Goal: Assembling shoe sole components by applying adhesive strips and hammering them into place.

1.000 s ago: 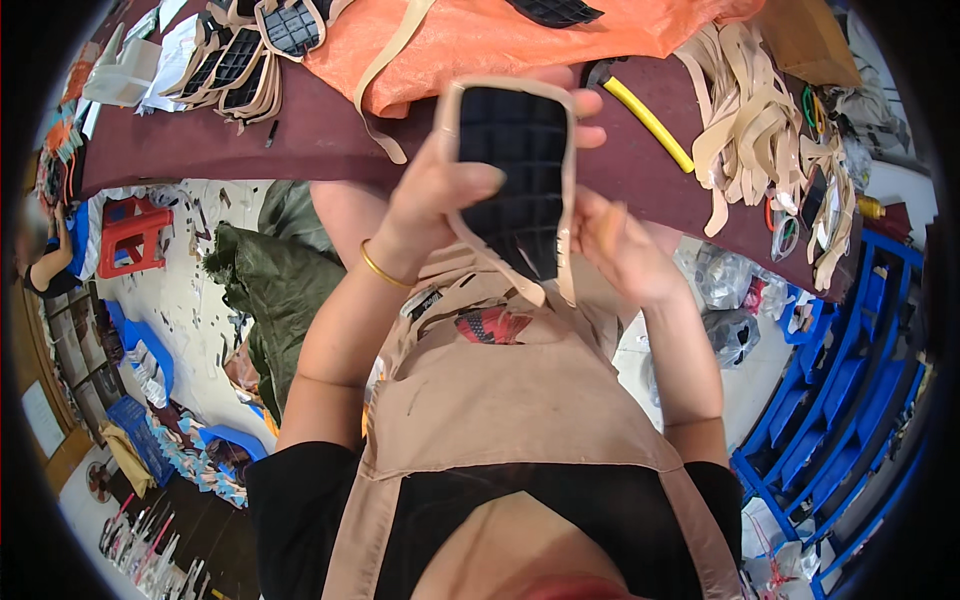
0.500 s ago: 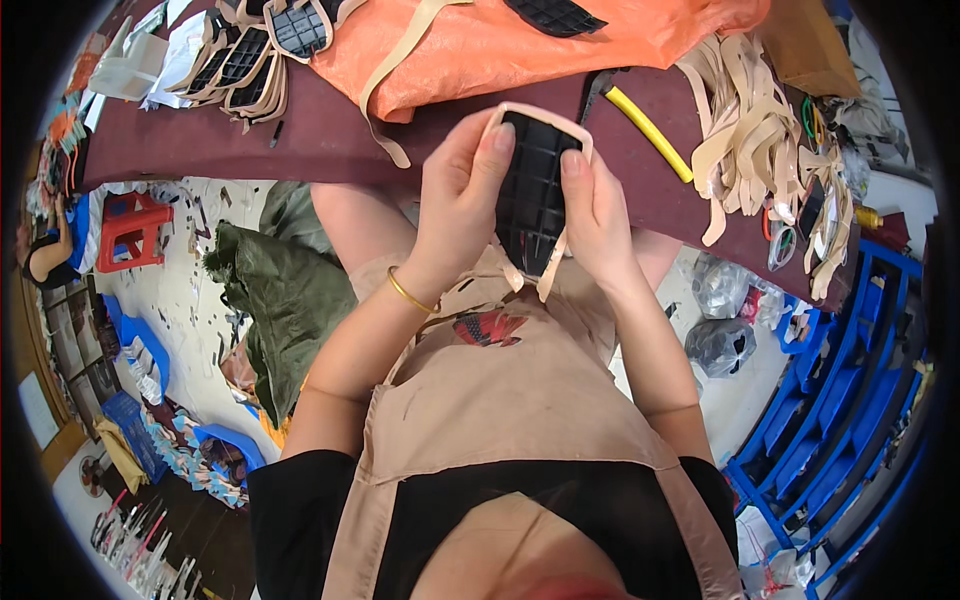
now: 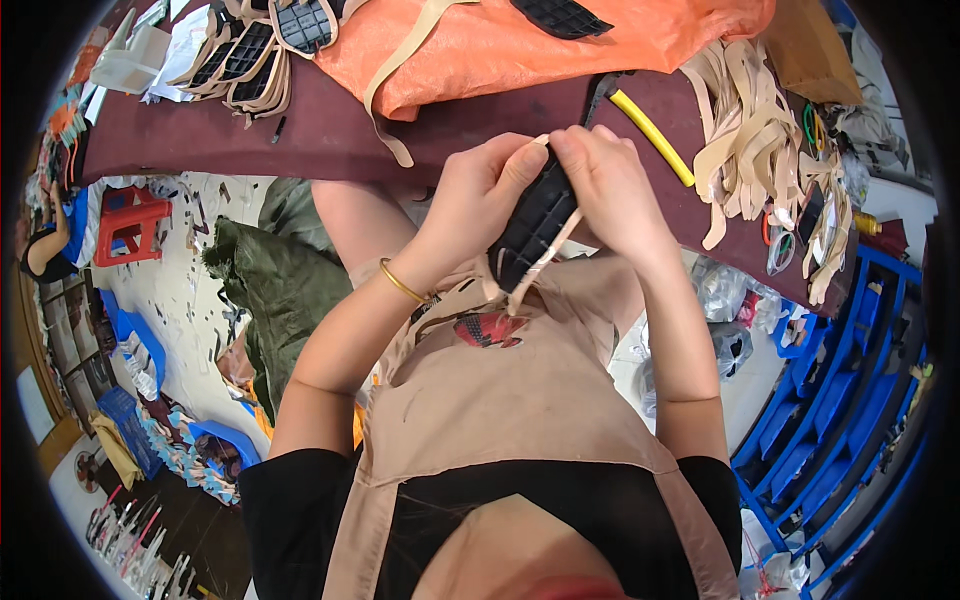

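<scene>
Over my lap, near the table edge, I hold a black sole piece (image 3: 535, 225) with a moulded grid and a beige strip (image 3: 548, 250) along its rim. My left hand (image 3: 480, 195) grips its upper left side, thumb near the top end. At the same end my right hand (image 3: 612, 190) is closed, fingers pinching the strip close to the left thumb. The hands cover the sole's upper end. The strip's loose ends hang at the narrow lower tip. On the table right of my hands lies a yellow-handled tool (image 3: 652, 137) with a dark head.
A pile of beige strips (image 3: 745, 150) lies at the table's right. Edged soles (image 3: 248, 55) are stacked at the far left. Another black sole (image 3: 562, 17) and a long strip (image 3: 405, 55) rest on orange sheeting (image 3: 520, 70). A blue rack (image 3: 830, 400) stands right, a red stool (image 3: 130, 225) left.
The sole has tilted, its top now leaning right and its tip shifted left. My right hand has moved up over the top end, closer to my left hand.
</scene>
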Demonstrator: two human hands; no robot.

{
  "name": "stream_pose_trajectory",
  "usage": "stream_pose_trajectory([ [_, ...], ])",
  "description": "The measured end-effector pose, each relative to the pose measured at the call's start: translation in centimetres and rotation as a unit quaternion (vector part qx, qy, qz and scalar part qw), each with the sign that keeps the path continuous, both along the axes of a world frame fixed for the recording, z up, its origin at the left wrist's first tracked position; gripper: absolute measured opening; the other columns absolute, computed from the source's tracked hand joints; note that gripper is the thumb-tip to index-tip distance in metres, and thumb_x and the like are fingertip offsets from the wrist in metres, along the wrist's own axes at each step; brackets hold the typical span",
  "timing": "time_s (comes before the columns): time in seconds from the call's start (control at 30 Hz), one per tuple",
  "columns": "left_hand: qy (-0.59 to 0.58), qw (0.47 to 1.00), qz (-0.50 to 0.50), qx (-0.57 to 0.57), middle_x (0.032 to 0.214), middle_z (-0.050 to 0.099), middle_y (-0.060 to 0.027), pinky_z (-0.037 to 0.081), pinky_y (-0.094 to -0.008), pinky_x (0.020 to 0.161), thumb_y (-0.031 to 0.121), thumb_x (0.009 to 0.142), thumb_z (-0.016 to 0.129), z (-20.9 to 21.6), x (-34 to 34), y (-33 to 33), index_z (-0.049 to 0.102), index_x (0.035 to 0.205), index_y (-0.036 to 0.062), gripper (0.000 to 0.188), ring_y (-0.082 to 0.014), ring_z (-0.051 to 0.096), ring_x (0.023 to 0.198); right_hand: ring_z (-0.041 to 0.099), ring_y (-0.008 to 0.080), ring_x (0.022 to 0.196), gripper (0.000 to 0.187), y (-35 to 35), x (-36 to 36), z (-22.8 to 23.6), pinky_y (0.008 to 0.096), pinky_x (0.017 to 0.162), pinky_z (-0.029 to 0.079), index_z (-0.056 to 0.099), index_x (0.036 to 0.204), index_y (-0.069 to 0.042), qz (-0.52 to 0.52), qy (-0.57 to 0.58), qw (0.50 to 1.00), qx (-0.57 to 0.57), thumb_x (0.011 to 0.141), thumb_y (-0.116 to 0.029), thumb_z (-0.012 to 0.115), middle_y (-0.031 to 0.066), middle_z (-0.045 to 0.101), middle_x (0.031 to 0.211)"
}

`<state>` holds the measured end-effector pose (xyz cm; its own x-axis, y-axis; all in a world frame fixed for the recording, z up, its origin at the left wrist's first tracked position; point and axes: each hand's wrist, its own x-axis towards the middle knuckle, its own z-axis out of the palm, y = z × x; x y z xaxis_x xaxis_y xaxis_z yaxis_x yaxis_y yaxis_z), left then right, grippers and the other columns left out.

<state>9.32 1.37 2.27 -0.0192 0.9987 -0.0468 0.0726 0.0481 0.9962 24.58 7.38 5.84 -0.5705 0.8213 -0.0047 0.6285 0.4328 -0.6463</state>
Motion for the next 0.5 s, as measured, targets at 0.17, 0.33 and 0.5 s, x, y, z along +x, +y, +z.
stream_pose_trajectory([
  [0.17, -0.098, 0.992, 0.044, -0.065, 0.072, 0.063, -0.0026, 0.045, -0.0231, 0.061, 0.026, 0.092, 0.055, -1.5, 0.1, 0.5, 0.064, 0.094, -0.0035, 0.031, -0.0058, 0.053, 0.066, 0.054, 0.0318, 0.079, 0.026, -0.9, 0.9, -3.1, 0.0407, 0.074, 0.041, 0.051, 0.100, -0.002, 0.015, 0.051, 0.995, -0.082, 0.094, -0.027, 0.048, 0.0178, 0.057, 0.087],
  [0.33, -0.098, 0.993, 0.020, -0.059, 0.094, 0.058, -0.0008, 0.043, -0.0201, 0.075, 0.022, 0.095, 0.050, -1.8, -0.3, 1.4, 0.057, 0.110, -0.0025, 0.030, -0.0057, 0.051, 0.086, 0.058, 0.0168, 0.081, 0.033, -1.8, 1.3, -4.0, 0.0310, 0.071, 0.045, 0.053, 0.113, 0.000, -0.057, 0.271, 0.937, -0.211, 0.094, -0.028, 0.049, 0.0161, 0.061, 0.088],
  [0.5, 0.045, 0.997, -0.006, 0.055, 0.119, 0.046, -0.0129, 0.043, -0.0278, 0.087, 0.017, 0.094, 0.049, -3.6, -1.0, 0.4, 0.041, 0.127, -0.0023, 0.039, -0.0172, 0.050, 0.106, 0.061, 0.0278, 0.058, 0.027, -1.3, 1.0, -3.7, 0.0356, 0.056, 0.046, 0.060, 0.089, 0.001, -0.170, 0.145, 0.974, -0.035, 0.093, -0.024, 0.049, 0.0165, 0.058, 0.062],
])
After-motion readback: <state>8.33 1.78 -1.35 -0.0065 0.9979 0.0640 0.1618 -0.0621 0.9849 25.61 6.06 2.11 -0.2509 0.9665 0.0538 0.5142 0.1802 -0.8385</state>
